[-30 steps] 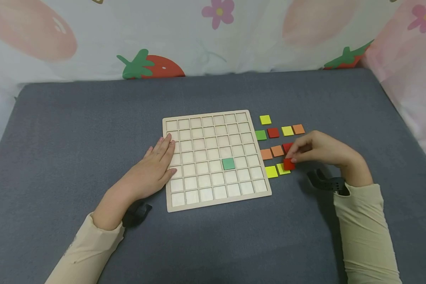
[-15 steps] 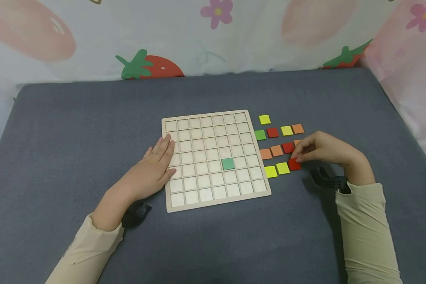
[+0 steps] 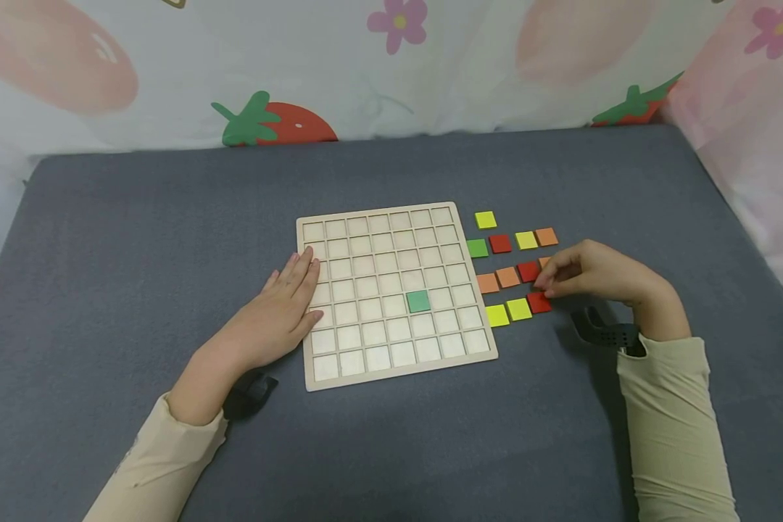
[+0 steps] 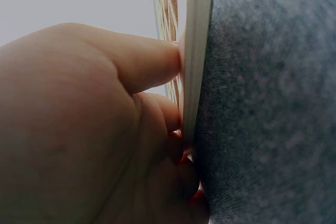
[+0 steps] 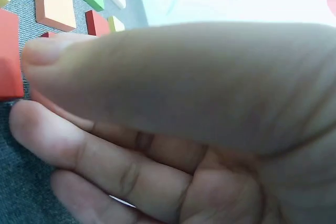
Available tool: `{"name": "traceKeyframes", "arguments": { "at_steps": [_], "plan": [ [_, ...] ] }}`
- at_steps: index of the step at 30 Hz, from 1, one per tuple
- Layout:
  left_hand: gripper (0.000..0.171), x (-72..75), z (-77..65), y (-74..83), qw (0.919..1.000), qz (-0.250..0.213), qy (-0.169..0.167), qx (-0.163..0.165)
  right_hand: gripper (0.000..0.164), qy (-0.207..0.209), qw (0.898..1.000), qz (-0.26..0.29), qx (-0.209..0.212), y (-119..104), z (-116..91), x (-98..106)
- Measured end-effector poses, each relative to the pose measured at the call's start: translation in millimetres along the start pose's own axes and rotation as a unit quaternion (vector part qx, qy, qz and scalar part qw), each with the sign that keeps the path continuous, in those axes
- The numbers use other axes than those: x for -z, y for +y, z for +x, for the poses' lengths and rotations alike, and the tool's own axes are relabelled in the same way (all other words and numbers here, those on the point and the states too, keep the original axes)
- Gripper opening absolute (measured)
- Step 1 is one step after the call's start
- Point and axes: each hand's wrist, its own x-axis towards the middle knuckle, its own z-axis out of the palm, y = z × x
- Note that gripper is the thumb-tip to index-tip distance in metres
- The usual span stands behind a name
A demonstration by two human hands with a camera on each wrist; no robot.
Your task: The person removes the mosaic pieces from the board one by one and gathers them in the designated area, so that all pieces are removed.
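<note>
My left hand [image 3: 277, 312] lies with outstretched fingers on the left edge of a square wooden grid board [image 3: 401, 370]. In the left wrist view, the thumb [image 4: 149, 61] meets the board's rim [image 4: 195, 51]. One green tile [image 3: 419, 301] occupies a cell of the grid. My right hand [image 3: 603, 279] is right of the board, fingers loosely bent. Its fingertips are at the corner of a red tile [image 3: 539, 303], which lies flat at the end of the nearest row. The right wrist view shows the thumb [image 5: 42, 59] by that tile's edge, with the tile outside the fingers.
Beside the red tile are two yellow tiles [image 3: 519, 309]. Behind them lie two orange tiles [image 3: 507, 277] and another red tile [image 3: 528, 272]. Farther back, a green tile [image 3: 477, 248] and several others lie on the grey cloth [image 3: 170, 203]. A patterned curtain [image 3: 463, 72] hangs behind.
My right hand has moved the red tile rightward off a yellow tile and down to the row's end, then stayed there with the tile nudged slightly left. The left hand stays on the board.
</note>
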Motion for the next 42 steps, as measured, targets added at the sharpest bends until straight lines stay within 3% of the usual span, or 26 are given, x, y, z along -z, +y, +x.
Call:
{"name": "traceKeyframes", "arguments": {
  "at_steps": [11,22,32,38,42],
  "plan": [
    [0.065,-0.3,0.9,0.1,1.0,-0.004,0.001,-0.001,0.016,0.004,1.0,0.014,0.006,-2.2,-1.4,0.7],
    [0.064,1.4,0.0,0.6,1.0,-0.005,0.001,0.002,0.014,0.037,0.997,0.033,0.051,-14.5,5.8,-8.2],
    [0.065,-1.3,1.7,-1.1,1.0,-0.003,0.0,0.002,0.011,0.017,0.994,0.049,0.096,-31.2,22.1,-23.9],
    [0.065,0.4,1.2,0.9,1.0,-0.006,0.002,0.002,0.014,-0.012,0.989,0.087,0.12,-46.5,34.0,-34.3],
    [0.065,0.5,0.9,1.1,1.0,-0.004,0.001,0.002,0.013,-0.015,0.99,0.061,0.129,-57.5,43.0,-41.2]
  ]
}}
